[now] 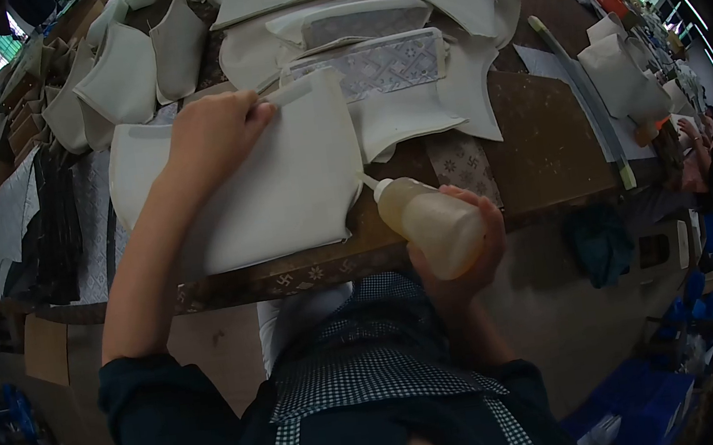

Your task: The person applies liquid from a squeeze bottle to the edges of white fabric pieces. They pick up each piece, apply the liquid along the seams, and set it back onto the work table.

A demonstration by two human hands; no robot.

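Left hand (208,138) flat, pressing white fabric piece (281,192) at frame centre on bench (544,155); right hand (466,245) grip closed around squeeze bottle (427,218), nozzle at fabric edge.

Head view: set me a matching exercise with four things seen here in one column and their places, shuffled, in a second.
Things:
1. squeeze bottle
2. white piece
3. patterned panel
4. dark cloth

Places:
a. below the table's near edge, at the right
b. under the left hand
c. held in the right hand, nozzle at the white piece's edge
d. farther up the table, among pale cut pieces

Pairs: 1-c, 2-b, 3-d, 4-a
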